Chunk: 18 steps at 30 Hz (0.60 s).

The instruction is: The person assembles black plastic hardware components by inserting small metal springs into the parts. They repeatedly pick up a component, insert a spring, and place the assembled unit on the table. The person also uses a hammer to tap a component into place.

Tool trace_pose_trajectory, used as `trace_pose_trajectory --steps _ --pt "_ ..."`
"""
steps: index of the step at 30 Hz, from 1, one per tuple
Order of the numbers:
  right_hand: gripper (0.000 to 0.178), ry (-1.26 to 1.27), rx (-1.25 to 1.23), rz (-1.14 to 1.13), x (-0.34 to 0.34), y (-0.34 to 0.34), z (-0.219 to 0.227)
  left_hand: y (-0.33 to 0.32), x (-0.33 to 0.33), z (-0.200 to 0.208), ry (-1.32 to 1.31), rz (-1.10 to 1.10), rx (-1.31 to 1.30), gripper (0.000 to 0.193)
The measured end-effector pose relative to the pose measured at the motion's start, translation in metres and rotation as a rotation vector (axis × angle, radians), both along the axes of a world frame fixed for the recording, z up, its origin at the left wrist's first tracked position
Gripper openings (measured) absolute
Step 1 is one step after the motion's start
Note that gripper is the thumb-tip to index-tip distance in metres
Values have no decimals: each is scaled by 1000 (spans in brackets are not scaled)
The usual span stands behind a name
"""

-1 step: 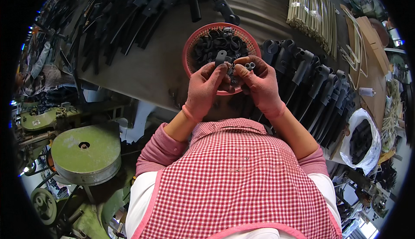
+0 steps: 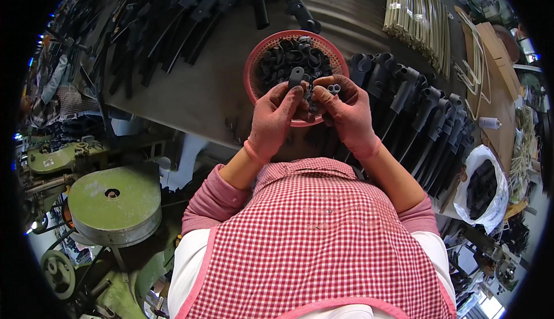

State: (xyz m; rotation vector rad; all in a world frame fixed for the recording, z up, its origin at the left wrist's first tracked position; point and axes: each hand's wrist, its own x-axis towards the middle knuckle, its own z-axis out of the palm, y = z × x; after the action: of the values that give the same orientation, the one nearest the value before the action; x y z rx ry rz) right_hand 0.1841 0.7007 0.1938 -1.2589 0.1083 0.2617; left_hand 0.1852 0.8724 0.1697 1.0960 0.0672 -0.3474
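Both my hands wear pink work gloves with darkened fingertips and are held close together over the near side of a red plastic basket (image 2: 249, 79). My left hand (image 2: 273, 117) pinches a black flat piece with a rounded end and a hole (image 2: 296, 76), which points up and away. Held in the curled fingers of my right hand (image 2: 350, 117) are small grey metal tubes (image 2: 334, 89) with their round ends showing. Some tiny shiny metal bits show between the fingertips; their kind is too small to tell. Curved black clips (image 2: 294, 56) fill the basket.
Black handle-like parts (image 2: 424, 108) stand in a row at the right; more long black parts (image 2: 196, 13) lie at the far left. Bundled metal rods (image 2: 416, 21) lie at the far right. A white bag of black parts (image 2: 482, 183) is right; a green machine (image 2: 114, 200) stands left.
The black flat piece in my left hand has shifted very slightly to the right. Otherwise both hands keep their places and grips.
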Motion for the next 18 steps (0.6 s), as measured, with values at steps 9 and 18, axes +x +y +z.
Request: trace_pose_trajectory --steps 9,18 --pt "21 177 -93 125 -9 1 -4 16 -21 -15 -151 -135 -8 13" --pt "17 295 -199 443 -22 11 -22 33 -73 -62 133 37 -80 26"
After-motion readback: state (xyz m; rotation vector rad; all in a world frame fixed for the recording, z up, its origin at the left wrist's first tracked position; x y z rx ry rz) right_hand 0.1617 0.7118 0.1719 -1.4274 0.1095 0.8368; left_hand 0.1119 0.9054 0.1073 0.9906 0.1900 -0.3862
